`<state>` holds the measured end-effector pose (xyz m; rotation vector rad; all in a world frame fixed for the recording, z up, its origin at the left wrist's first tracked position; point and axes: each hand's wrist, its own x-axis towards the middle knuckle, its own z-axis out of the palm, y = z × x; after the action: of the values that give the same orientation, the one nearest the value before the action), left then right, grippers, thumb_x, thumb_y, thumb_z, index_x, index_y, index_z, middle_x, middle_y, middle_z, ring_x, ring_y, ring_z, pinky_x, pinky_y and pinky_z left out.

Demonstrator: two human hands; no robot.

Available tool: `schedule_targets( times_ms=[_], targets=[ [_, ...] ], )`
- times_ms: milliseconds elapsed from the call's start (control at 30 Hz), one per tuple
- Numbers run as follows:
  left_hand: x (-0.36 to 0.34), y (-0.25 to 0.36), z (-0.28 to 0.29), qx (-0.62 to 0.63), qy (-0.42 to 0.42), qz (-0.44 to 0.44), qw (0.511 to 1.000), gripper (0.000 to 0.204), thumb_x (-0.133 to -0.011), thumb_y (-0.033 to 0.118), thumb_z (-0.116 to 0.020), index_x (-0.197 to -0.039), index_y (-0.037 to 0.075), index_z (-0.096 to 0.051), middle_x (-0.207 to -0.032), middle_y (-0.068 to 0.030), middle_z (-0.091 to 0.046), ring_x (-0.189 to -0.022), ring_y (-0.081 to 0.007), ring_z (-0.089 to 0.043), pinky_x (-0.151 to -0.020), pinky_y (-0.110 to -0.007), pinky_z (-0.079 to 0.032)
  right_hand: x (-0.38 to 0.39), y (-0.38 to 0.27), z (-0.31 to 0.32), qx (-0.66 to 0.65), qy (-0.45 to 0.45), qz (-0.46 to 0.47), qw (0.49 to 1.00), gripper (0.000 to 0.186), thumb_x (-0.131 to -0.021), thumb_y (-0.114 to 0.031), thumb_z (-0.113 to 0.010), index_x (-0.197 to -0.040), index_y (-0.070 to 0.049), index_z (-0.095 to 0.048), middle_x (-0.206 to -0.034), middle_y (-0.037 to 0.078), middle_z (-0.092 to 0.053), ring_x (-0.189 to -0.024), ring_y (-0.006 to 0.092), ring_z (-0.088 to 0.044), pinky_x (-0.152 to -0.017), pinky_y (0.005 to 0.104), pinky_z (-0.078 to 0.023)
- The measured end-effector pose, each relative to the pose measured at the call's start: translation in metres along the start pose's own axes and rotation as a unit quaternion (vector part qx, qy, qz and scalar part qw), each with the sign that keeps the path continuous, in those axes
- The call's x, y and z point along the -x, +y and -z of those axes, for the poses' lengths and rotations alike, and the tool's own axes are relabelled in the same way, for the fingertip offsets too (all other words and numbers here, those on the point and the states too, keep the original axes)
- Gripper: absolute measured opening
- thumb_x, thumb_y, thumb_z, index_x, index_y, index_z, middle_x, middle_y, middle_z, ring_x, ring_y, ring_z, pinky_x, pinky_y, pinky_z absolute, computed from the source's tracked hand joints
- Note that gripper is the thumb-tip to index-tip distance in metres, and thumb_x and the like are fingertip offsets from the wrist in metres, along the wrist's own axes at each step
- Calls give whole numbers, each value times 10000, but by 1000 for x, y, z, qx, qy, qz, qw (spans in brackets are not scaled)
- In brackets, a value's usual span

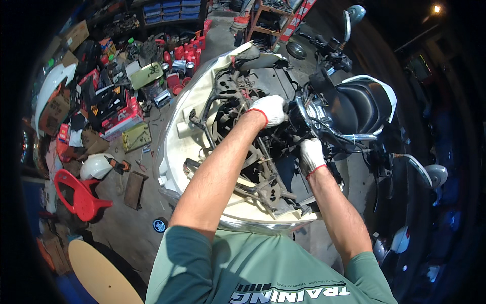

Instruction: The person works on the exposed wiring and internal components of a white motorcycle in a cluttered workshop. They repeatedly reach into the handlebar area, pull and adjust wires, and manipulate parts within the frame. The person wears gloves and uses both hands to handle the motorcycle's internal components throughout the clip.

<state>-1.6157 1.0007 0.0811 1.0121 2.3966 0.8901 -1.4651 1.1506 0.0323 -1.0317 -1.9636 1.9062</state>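
Both my hands wear white knit gloves with red cuffs, and both reach into an opened-up scooter with cream body panels (177, 134). My left hand (271, 110) is curled over the dark metal frame and wiring, beside a chrome tube (304, 112). My right hand (310, 156) is closed too, lower and to the right, next to black parts and a chrome bar (354, 137). What the fingers of either hand grip is hidden by the gloves. Left of my hands, the bare frame tubes (263, 152) and cables show inside the body.
A black padded, seat-like part (360, 104), handlebars and two mirrors (356, 12) (436, 176) stand at the right. Leftward on the floor lie a red plastic chair (76, 195), a white helmet (96, 166), a cordless drill (119, 165), boxes and bottles. A round tan tabletop (96, 276) sits at lower left.
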Motion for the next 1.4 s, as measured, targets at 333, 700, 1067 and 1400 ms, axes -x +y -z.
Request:
schedule_targets(
  times_ms=[333, 700, 1067, 1400],
  targets=[
    [-16, -7, -10, 52, 72, 13, 996, 284, -838, 173, -616, -1042, 39, -762, -1070, -246, -718, -1040, -395, -695, -918, -447, -544, 3, -18, 8, -89, -30, -34, 995, 258, -1003, -5, -498, -1225, -1, -628, -1041, 85, -675, -863, 210, -636, -750, 354, -546],
    [-70, -21, -1, 96, 11, 30, 995, 302, -834, 157, -568, -1007, 4, -763, -1033, -253, -721, -991, -397, -713, -830, -430, -552, -2, -11, 22, -212, -27, -149, 966, 246, -1033, -136, -470, -1191, -55, -641, -1032, 93, -692, -862, 235, -655, -798, 396, -559],
    [-106, -34, -47, 35, 2, -100, 994, 287, -862, 93, -522, -1007, 27, -761, -1000, -229, -724, -917, -358, -727, -750, -414, -558, -55, 8, 19, -203, -285, -20, 937, 353, -1058, -258, -488, -1356, -95, -586, -1288, 100, -656, -1102, 265, -644, -955, 419, -558],
    [-97, -24, -29, 72, -40, -70, 994, 407, -967, 282, -474, -1156, 17, -720, -1185, -224, -703, -1116, -349, -687, -898, -422, -537, -91, 46, 55, 57, -257, 173, 949, 411, -1070, -324, -417, -1386, -96, -548, -1364, 111, -600, -1215, 288, -562, -1037, 462, -479]
  ],
)
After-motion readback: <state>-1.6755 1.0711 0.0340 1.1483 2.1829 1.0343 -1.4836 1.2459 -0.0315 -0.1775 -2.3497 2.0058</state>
